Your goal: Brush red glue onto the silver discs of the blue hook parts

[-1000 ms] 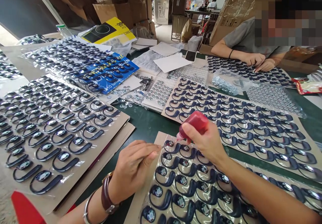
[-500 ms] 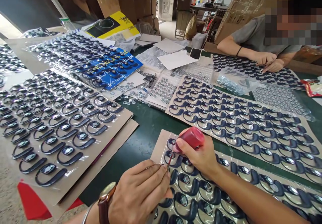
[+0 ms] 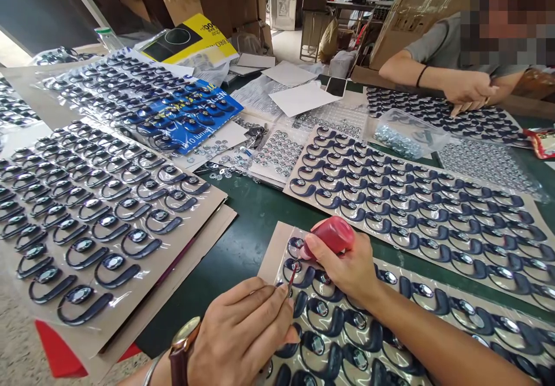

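My right hand [image 3: 353,270] is wrapped round a small red squeeze bottle [image 3: 333,234], tilted with its nozzle end down to the left. My left hand [image 3: 247,322], wearing a wristwatch, pinches a thin pointed tool [image 3: 292,281] whose kind I cannot make out. Its tip meets a dark hook-shaped piece with a shiny round centre [image 3: 296,267]. That piece sits near the upper left corner of a film-covered cardboard sheet [image 3: 271,253], which carries rows of similar pieces. The left palm and fingers cover part of the sheet's left side.
Another sheet of hook-shaped pieces [image 3: 403,207] lies behind, and a stack of them [image 3: 117,212] stands at left. A clear plastic box [image 3: 401,134] holds small shiny parts. Loose metal discs [image 3: 221,172] lie mid-table. Across the table, a co-worker's hands [image 3: 470,92] are over another sheet.
The view has shifted slightly. My hands, the bottle and the pointed tool keep nearly the same position on the sheet. The co-worker's hands have lifted and come closer together.
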Available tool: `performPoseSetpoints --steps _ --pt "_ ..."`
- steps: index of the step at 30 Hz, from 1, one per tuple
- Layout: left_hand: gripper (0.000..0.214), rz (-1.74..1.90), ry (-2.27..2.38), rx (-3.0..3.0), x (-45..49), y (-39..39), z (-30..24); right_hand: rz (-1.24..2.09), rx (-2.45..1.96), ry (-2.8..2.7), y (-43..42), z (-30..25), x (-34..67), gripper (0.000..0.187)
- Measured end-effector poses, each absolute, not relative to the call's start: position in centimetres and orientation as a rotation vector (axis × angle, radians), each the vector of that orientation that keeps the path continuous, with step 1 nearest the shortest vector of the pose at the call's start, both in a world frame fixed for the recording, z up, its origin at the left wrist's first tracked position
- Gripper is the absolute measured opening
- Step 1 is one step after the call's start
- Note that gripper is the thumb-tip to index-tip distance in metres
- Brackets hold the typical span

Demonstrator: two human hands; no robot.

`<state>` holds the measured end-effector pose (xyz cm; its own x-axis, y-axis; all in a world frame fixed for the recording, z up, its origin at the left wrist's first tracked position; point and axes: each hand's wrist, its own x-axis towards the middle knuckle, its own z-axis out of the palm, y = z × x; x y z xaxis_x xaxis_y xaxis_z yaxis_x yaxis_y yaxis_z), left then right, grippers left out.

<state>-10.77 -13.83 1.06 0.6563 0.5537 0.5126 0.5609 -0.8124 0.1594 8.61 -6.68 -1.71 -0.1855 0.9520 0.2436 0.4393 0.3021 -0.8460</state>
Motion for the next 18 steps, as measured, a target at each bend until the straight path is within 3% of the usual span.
performPoseSetpoints --steps 18 --pt "0.020 -0.945 -1.019 -2.938 -11.24 -13.91 0.65 0.848 -1.247 -1.709 -6.48 -1.36 8.55 0.018"
